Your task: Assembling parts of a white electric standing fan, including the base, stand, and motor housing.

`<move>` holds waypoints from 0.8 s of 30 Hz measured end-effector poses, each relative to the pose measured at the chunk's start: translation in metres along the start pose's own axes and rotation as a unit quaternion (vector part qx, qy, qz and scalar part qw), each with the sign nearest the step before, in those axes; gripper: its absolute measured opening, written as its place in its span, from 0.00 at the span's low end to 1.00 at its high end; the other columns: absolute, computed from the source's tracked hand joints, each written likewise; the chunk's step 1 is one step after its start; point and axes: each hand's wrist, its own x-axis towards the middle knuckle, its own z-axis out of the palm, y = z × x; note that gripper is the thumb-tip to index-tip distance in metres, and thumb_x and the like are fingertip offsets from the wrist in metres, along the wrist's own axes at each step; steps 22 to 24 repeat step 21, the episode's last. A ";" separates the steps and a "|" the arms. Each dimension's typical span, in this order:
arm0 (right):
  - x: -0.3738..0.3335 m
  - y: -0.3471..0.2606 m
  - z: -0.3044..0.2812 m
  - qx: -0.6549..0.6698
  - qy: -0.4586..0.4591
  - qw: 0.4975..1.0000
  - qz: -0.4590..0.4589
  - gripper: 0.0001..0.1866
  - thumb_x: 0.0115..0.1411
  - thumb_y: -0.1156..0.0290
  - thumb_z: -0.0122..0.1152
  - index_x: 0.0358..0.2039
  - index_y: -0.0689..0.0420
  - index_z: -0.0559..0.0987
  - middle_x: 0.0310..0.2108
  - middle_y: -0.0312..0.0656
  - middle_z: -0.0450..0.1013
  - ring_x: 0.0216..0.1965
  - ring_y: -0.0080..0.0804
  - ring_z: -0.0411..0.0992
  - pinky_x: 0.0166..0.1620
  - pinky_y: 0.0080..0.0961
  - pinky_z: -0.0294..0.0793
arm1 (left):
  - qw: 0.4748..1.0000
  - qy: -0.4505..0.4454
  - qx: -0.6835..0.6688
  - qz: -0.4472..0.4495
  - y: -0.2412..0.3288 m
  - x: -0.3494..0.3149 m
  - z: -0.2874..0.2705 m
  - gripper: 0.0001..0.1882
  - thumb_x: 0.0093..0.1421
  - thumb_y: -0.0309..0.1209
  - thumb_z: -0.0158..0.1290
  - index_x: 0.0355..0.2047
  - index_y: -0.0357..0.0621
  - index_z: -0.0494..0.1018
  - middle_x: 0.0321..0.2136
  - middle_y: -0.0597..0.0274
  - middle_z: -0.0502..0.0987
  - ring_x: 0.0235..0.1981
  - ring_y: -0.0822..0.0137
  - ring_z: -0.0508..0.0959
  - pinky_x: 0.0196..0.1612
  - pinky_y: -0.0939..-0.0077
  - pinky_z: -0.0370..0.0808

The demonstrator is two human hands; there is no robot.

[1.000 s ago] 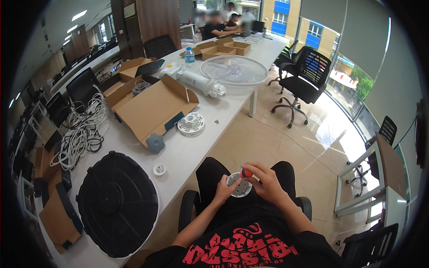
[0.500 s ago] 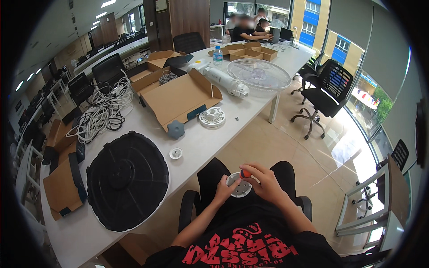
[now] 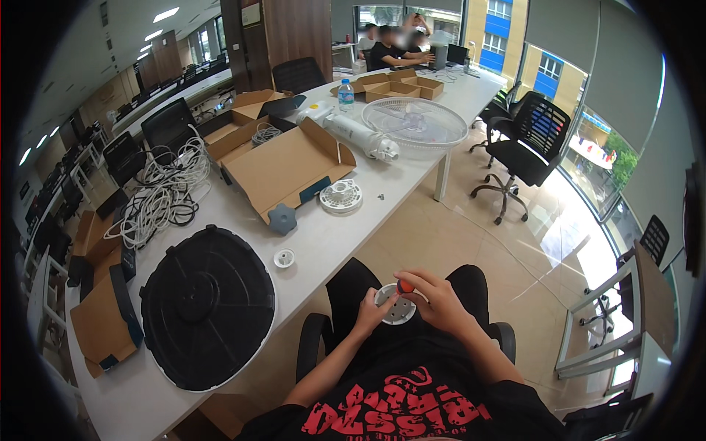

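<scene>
Over my lap, a round white plastic part (image 3: 401,314) with small holes rests in the grip of my left hand (image 3: 371,314), fingers closed on its left rim. My right hand (image 3: 441,301) is closed around the red-and-black handle of a screwdriver (image 3: 404,286), held above that part; its tip is too small to make out. On the white table (image 3: 312,253) to my left lie a small white round cap (image 3: 284,258), a grey lobed knob (image 3: 282,219) and a white slotted disc (image 3: 340,197). Tiny dark pieces, perhaps screws (image 3: 381,196), lie near the table's edge.
A large black round base (image 3: 208,309) covers the table's near end. Beyond are an open cardboard box (image 3: 283,169), tangled cables (image 3: 165,195), a white fan body (image 3: 360,136), a fan grille (image 3: 448,132) and a water bottle (image 3: 346,95). Several people sit at the far end; office chairs (image 3: 526,147) stand right.
The view has shifted slightly, so the table and its things sit a little further left. Both hands keep their hold on the white part and the screwdriver, almost unmoved.
</scene>
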 end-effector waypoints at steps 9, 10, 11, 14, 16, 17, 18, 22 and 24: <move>-0.005 0.007 0.001 -0.096 0.034 0.995 -0.005 0.24 0.55 0.81 0.63 0.54 0.55 0.75 0.47 0.43 0.74 0.41 0.42 0.77 0.42 0.32 0.79 | 0.996 -0.075 0.000 0.038 -0.019 0.026 0.025 0.21 0.56 0.41 0.64 0.32 0.38 0.68 0.28 0.54 0.77 0.31 0.68 0.78 0.34 0.68 0.74; -0.006 0.009 0.002 -0.114 0.041 0.993 -0.004 0.24 0.55 0.80 0.63 0.54 0.54 0.75 0.47 0.43 0.74 0.41 0.42 0.77 0.41 0.32 0.79 | 0.995 -0.079 -0.005 0.053 -0.020 0.028 0.029 0.20 0.56 0.40 0.64 0.33 0.38 0.67 0.28 0.54 0.77 0.32 0.67 0.78 0.34 0.68 0.74; -0.007 0.011 0.001 -0.119 0.047 0.992 0.004 0.24 0.55 0.80 0.63 0.54 0.54 0.75 0.47 0.43 0.74 0.41 0.42 0.77 0.41 0.32 0.79 | 0.994 -0.082 -0.011 0.067 -0.021 0.031 0.034 0.20 0.55 0.38 0.64 0.33 0.38 0.67 0.28 0.53 0.77 0.32 0.66 0.78 0.35 0.67 0.74; -0.010 0.014 0.000 -0.135 0.066 0.988 0.026 0.22 0.55 0.77 0.64 0.53 0.53 0.76 0.46 0.43 0.74 0.41 0.42 0.77 0.41 0.32 0.79 | 0.992 -0.108 -0.020 0.065 -0.021 0.038 0.045 0.19 0.54 0.37 0.64 0.34 0.38 0.67 0.29 0.53 0.77 0.33 0.65 0.79 0.36 0.67 0.74; -0.013 0.018 0.000 -0.158 0.079 0.983 0.040 0.22 0.56 0.76 0.64 0.52 0.53 0.77 0.46 0.42 0.74 0.40 0.41 0.77 0.40 0.32 0.79 | 0.990 -0.127 -0.016 0.061 -0.022 0.043 0.051 0.19 0.54 0.36 0.64 0.34 0.38 0.67 0.30 0.52 0.77 0.34 0.64 0.79 0.37 0.66 0.75; -0.014 0.020 0.000 -0.163 0.084 0.982 0.047 0.22 0.56 0.76 0.64 0.52 0.53 0.77 0.46 0.42 0.74 0.40 0.41 0.77 0.40 0.32 0.79 | 0.989 -0.135 -0.013 0.057 -0.023 0.046 0.054 0.18 0.54 0.36 0.63 0.35 0.38 0.67 0.31 0.52 0.78 0.35 0.63 0.80 0.38 0.66 0.75; -0.014 0.022 0.001 -0.174 0.085 0.980 0.045 0.22 0.56 0.76 0.64 0.52 0.52 0.77 0.46 0.42 0.74 0.40 0.41 0.78 0.40 0.32 0.79 | 0.988 -0.142 -0.013 0.058 -0.027 0.048 0.057 0.18 0.54 0.36 0.63 0.35 0.38 0.67 0.31 0.52 0.78 0.35 0.63 0.80 0.38 0.66 0.75; -0.011 0.022 -0.002 -0.194 0.078 0.977 0.050 0.24 0.56 0.77 0.63 0.54 0.51 0.76 0.46 0.43 0.74 0.41 0.40 0.78 0.40 0.31 0.80 | 0.985 -0.167 -0.017 0.049 -0.031 0.055 0.066 0.16 0.55 0.32 0.60 0.38 0.39 0.68 0.35 0.49 0.80 0.40 0.58 0.82 0.41 0.65 0.76; -0.011 0.022 -0.002 -0.194 0.078 0.977 0.050 0.24 0.56 0.77 0.63 0.54 0.51 0.76 0.46 0.43 0.74 0.41 0.40 0.78 0.40 0.31 0.80 | 0.985 -0.167 -0.017 0.049 -0.031 0.055 0.066 0.16 0.55 0.32 0.60 0.38 0.39 0.68 0.35 0.49 0.80 0.40 0.58 0.82 0.41 0.65 0.76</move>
